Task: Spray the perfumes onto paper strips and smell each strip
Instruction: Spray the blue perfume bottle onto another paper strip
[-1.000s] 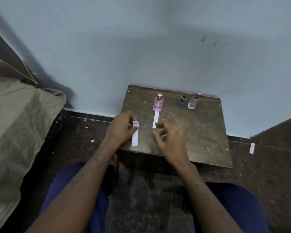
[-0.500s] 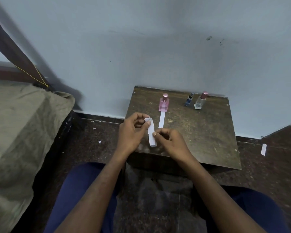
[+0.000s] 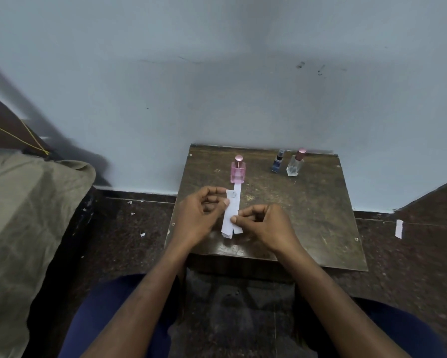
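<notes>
Both hands curl in over the small wooden table (image 3: 307, 218), right hand (image 3: 267, 228) pinching the lower part of a paper strip (image 3: 230, 215), left hand (image 3: 199, 215) pinching higher up, another strip (image 3: 237, 188) and pink perfume bottle (image 3: 238, 170) just beyond.

Both hands meet over the front of a worn wooden desk (image 3: 307, 215). The left hand (image 3: 196, 215) pinches the upper part of a white paper strip (image 3: 230, 215), and the right hand (image 3: 266, 226) pinches its lower edge. A second strip (image 3: 237, 188) lies flat behind it, reaching to a pink perfume bottle (image 3: 238, 170). Farther right stand a small blue bottle (image 3: 278, 162) and a clear bottle (image 3: 294, 164), just beside each other.
</notes>
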### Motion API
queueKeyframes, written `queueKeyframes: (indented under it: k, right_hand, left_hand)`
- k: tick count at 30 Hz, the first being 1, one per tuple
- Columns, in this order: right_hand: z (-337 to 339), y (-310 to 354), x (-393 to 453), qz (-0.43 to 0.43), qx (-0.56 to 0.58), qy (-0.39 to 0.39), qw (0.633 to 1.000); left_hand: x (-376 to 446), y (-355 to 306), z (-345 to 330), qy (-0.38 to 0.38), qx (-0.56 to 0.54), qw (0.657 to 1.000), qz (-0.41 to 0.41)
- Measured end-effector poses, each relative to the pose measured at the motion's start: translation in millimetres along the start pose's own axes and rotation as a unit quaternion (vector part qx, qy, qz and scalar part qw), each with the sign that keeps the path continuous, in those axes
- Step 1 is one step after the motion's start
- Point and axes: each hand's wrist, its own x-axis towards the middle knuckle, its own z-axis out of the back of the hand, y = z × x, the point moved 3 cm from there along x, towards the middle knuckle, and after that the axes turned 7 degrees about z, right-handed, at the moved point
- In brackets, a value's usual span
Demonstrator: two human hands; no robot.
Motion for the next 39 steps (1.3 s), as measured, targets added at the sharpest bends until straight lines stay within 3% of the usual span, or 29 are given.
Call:
queueKeyframes:
  k: [5, 11, 14, 17, 20, 23, 33, 39]
  right_hand:
    - [8, 2, 1, 0.027, 0.029, -0.003, 0.999]
    - [12, -2, 4, 0.04, -0.028, -0.042, 0.998]
    - [15, 0, 4, 0.043, -0.009, -0.045, 0.998]
    - [19, 2, 4, 0.041, 0.009, -0.029, 0.999]
    - [24, 1, 4, 0.068, -0.074, -0.042, 0.994]
    - [25, 7, 0, 0.107, -0.179, -0.061, 0.976]
    - [20, 23, -5, 0.177, -0.154, -0.091, 0.968]
    - [10, 26, -7, 0.23, -0.195, -0.069, 0.951]
  left_hand:
    - [1, 4, -3, 0.039, -0.1, 0.993, 0.057]
    - [-5, 0, -14, 0.086, -0.056, 0.992, 0.067]
    - [-8, -3, -12, 0.071, -0.005, 0.996, 0.052]
    - [-6, -2, -10, 0.08, -0.07, 0.99, 0.088]
    - [-9, -4, -12, 0.111, -0.167, 0.97, 0.137]
    - [-13, -4, -16, 0.136, -0.174, 0.963, 0.157]
    - [-17, -6, -21, 0.193, -0.149, 0.957, 0.155]
    - [-13, -7, -19, 0.098, -0.153, 0.976, 0.124]
